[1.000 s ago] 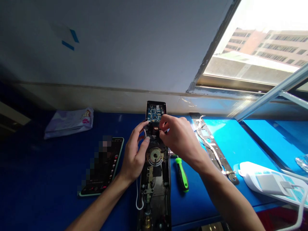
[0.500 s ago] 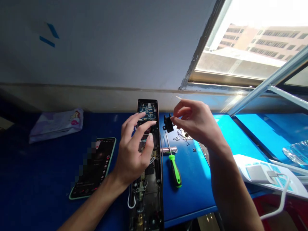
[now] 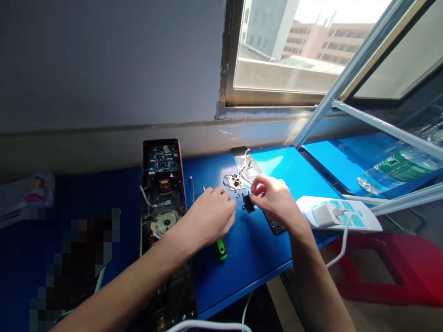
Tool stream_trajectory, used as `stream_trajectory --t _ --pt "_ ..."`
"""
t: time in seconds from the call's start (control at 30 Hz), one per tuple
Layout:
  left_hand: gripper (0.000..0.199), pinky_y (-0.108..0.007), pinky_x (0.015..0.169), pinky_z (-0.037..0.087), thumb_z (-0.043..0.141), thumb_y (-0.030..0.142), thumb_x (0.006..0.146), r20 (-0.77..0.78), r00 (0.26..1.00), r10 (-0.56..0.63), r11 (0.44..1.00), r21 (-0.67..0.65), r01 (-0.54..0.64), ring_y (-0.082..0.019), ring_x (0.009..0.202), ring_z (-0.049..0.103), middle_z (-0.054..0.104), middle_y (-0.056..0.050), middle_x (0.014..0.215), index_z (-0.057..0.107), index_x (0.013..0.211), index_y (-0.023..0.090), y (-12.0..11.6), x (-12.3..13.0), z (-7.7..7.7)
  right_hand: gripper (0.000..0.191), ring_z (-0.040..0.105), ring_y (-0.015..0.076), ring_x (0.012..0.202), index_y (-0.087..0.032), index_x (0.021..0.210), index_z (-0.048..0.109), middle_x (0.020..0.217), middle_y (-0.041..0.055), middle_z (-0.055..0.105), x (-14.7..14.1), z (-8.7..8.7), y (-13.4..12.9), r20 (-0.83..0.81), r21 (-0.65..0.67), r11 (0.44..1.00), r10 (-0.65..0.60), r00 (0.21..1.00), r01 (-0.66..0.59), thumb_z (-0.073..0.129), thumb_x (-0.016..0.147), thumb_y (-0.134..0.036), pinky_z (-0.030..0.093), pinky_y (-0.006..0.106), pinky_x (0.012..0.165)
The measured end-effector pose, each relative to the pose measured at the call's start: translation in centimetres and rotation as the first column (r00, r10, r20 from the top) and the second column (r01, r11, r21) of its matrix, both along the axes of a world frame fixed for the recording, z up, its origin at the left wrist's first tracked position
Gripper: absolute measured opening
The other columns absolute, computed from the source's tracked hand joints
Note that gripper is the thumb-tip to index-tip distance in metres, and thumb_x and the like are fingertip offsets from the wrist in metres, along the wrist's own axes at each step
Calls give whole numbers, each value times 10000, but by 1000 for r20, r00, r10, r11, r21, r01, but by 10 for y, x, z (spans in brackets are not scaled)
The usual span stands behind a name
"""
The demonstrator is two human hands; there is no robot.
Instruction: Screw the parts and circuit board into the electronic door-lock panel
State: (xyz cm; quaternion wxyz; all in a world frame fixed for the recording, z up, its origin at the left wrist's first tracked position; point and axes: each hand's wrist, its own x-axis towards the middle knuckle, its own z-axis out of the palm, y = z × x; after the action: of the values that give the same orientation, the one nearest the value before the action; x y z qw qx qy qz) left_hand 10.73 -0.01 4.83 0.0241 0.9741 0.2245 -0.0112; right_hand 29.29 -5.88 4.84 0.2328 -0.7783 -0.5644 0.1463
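My right hand (image 3: 273, 198) pinches a small black plastic bracket (image 3: 248, 203) by its edge, just above the blue desk. My left hand (image 3: 212, 214) has its fingers curled down over the green-handled screwdriver (image 3: 221, 249), partly covering it; what its fingertips hold, if anything, is hidden. Tiny dark screws (image 3: 238, 196) lie between the two hands. To the left stretches a long black housing (image 3: 145, 249), opened up, with a blue circuit board (image 3: 162, 159) at its far end and a round metal disc (image 3: 166, 223) beside my left forearm.
Behind my hands lie a metal plate with a round fitting (image 3: 236, 181) and a dark panel (image 3: 256, 166) with white cable. A white power strip (image 3: 360, 219) with a plugged-in charger, a metal rail (image 3: 346, 78) and a water bottle (image 3: 398, 168) are at right. Over a red stool (image 3: 408, 272) hangs white cable.
My view has swung right. My left hand has moved from above the housing to the screwdriver, its fingers curling in. The right hand still holds the bracket, now lower over the desk.
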Motion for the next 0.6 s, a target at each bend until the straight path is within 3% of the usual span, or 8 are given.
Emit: stream_trajectory --t 0.1,0.2,0.27,0.47,0.6 --pt "255 -512 889 545 496 259 1030 -55 998 -41 999 -6 41 -367 1138 649 744 -145 1080 727 1057 154 -1 9 -10 45 696 176 877 -192 939 701 907 19 744 3 -13 -7 52 -87 996 21 998 -16 711 911 -226 561 362 870" --pt "255 -507 876 543 502 264 1028 -70 996 -61 998 -2 61 -371 1121 656 745 -153 1079 728 1043 147 -1 15 -15 278 699 204 1037 -183 1167 682 1187 69 714 5 -20 -10 85 -164 986 30 996 -16 663 996 -402 597 437 931" --pt "250 -502 871 542 513 264 1023 -73 995 -70 998 -2 70 -374 1117 659 747 -161 1070 730 1011 141 -1 17 -16 333 691 220 1093 -200 1259 655 1293 89 680 7 -23 -11 94 -196 981 27 995 -8 650 1005 -415 602 447 944" --pt "205 -462 828 542 564 246 986 -30 996 -84 996 32 85 -365 1063 678 756 -172 1019 737 961 140 -1 19 -19 323 695 215 1077 -199 1251 658 1276 86 687 8 -25 -14 85 -212 977 34 996 -15 651 1004 -407 605 440 935" --pt "200 -450 820 548 569 255 988 -36 996 -85 995 55 87 -354 1036 690 760 -158 993 733 961 145 -2 18 -18 277 706 187 978 -176 1127 687 1121 55 723 7 -21 -17 79 -175 985 21 997 -7 657 1000 -420 606 413 894"
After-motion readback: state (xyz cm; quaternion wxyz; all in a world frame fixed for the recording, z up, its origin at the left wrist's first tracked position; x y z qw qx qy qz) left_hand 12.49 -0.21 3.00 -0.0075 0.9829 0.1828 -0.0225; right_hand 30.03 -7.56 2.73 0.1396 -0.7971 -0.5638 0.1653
